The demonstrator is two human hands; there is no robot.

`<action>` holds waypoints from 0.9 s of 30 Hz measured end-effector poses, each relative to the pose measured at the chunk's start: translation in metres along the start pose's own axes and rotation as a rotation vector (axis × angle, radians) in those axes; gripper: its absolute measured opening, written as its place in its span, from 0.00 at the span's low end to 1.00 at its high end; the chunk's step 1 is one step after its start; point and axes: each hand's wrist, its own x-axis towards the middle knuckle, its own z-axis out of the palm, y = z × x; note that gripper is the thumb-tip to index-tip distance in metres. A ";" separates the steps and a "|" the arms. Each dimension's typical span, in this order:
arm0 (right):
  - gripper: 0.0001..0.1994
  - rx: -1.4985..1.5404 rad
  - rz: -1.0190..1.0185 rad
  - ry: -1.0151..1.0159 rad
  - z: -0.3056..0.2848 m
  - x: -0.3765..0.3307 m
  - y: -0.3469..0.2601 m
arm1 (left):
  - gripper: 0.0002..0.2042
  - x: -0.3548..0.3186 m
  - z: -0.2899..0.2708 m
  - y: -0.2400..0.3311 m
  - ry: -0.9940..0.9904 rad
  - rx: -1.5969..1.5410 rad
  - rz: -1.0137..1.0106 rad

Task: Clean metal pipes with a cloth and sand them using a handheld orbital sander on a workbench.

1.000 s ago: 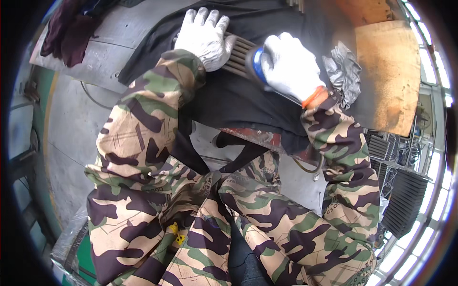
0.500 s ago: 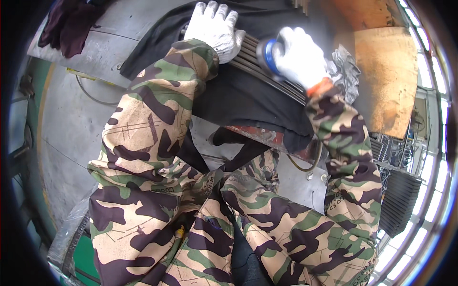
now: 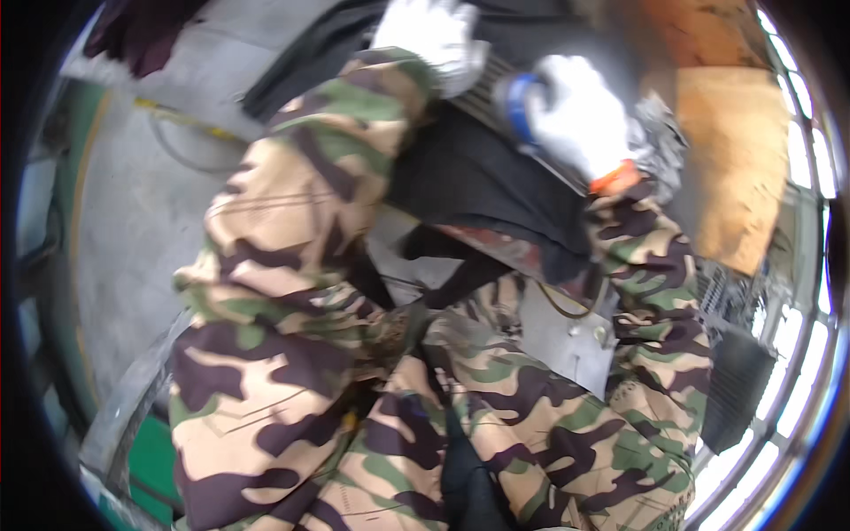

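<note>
Both hands wear white gloves at the far end of camouflage sleeves. Nearest lies the black cloth (image 3: 478, 177), draped over the near edge of the grey surface (image 3: 142, 203). Beyond it, the right hand (image 3: 575, 111) is closed around a blue-rimmed tool (image 3: 515, 106), pressed to the ribbed metal grille (image 3: 482, 93). The left hand (image 3: 434, 40) lies spread flat on that grille, fingers wide. Farther right sits an orange board (image 3: 726, 168). No containers show clearly.
</note>
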 end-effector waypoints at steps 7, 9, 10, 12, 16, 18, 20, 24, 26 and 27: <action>0.13 0.074 0.124 -0.329 0.023 -0.016 0.023 | 0.34 0.002 0.041 0.010 0.278 0.013 -0.118; 0.10 0.199 0.135 -0.218 0.031 -0.024 0.032 | 0.34 0.007 0.051 0.011 0.325 0.082 -0.162; 0.09 0.169 0.072 -0.240 0.035 -0.026 0.036 | 0.35 0.010 0.055 0.011 0.330 0.095 -0.173; 0.09 0.109 0.111 -0.195 0.038 -0.031 0.042 | 0.34 0.012 0.059 0.012 0.299 0.043 -0.178; 0.08 0.255 -0.081 -0.211 0.035 -0.030 0.044 | 0.33 0.009 0.057 0.009 0.346 -0.059 -0.193; 0.08 0.187 0.007 -0.234 0.034 -0.024 0.039 | 0.28 0.002 0.056 0.006 0.514 -0.128 -0.129; 0.08 0.094 0.101 -0.160 0.033 -0.017 0.032 | 0.27 -0.003 0.056 0.003 0.562 -0.135 -0.104; 0.10 0.096 0.138 -0.146 0.028 -0.010 0.019 | 0.25 -0.014 0.054 0.001 0.506 -0.108 -0.079; 0.11 0.108 -0.034 -0.134 0.023 -0.011 0.016 | 0.24 -0.017 0.049 -0.001 0.495 -0.108 -0.045; 0.10 0.105 -0.042 -0.152 0.023 -0.012 0.016 | 0.24 -0.018 0.046 -0.003 0.513 -0.113 -0.012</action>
